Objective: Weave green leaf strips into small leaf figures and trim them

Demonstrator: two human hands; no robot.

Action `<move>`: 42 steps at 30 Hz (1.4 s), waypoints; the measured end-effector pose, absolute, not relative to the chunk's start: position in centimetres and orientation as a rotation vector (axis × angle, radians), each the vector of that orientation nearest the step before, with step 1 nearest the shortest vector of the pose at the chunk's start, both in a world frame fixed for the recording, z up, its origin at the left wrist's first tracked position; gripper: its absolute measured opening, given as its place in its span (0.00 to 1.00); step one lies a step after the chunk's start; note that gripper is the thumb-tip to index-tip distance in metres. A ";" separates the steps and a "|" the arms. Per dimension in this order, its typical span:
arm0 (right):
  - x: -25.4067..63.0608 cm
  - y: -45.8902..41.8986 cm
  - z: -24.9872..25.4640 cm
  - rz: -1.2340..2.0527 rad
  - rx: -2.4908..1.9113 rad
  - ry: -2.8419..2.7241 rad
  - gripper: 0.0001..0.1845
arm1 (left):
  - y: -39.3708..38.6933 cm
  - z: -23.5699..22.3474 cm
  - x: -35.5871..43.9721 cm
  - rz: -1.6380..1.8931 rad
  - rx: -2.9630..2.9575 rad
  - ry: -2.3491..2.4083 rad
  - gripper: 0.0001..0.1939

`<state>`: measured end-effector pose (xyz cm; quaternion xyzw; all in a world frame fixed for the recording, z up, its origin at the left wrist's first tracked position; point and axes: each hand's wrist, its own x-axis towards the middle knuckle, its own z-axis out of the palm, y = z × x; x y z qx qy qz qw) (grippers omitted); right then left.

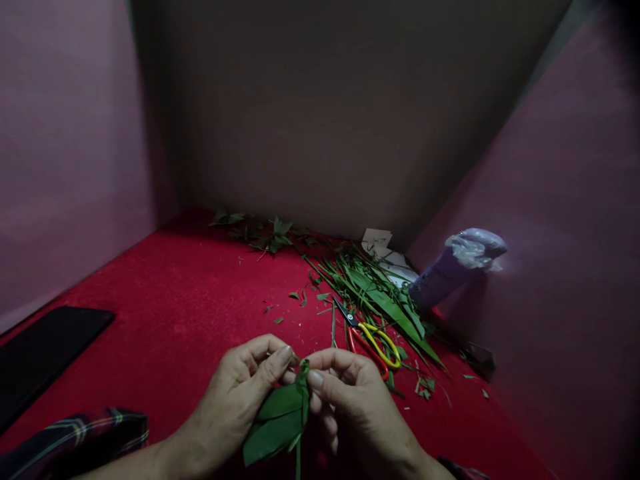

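A folded green leaf (281, 419) hangs between my two hands near the front of the red surface. My left hand (245, 383) is closed, with its thumb and forefinger pinched near the leaf's narrow top. On the other side, my right hand (353, 393) grips that rolled top between thumb and forefinger. A thin stem or strip trails down below the leaf. Just beyond my right hand lie scissors (367, 333) with one yellow and one red handle. Which fingertips press on the leaf at the left is partly hidden.
Cut long leaves (375, 293) and scraps are heaped behind the scissors. More leafy sprigs (273, 235) lie along the back wall. A purple container (443, 277) topped with clear plastic leans at the right. A black flat object (55, 353) rests at the left on the red cloth (165, 320).
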<state>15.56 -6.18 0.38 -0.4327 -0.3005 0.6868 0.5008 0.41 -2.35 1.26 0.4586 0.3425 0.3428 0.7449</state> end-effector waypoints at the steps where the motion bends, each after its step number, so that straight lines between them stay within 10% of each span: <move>1: 15.6 -6.2 0.4 1.664 -1.044 -0.732 0.15 | -2.4 1.3 0.4 0.752 1.003 0.741 0.14; 13: 15.3 -6.3 0.4 1.540 -1.156 -0.778 0.14 | -1.7 1.9 -0.6 1.153 1.494 1.134 0.06; 18: 15.2 -6.3 0.3 1.512 -1.193 -0.797 0.14 | -2.8 1.1 -2.2 1.519 2.307 0.772 0.19; 23: 15.2 -6.3 0.0 1.491 -1.161 -0.864 0.14 | -2.3 0.8 -1.1 1.139 2.404 0.337 0.27; 42: 15.2 -6.6 -0.3 1.488 -1.094 -0.836 0.12 | -2.6 1.8 0.0 0.756 1.384 0.907 0.04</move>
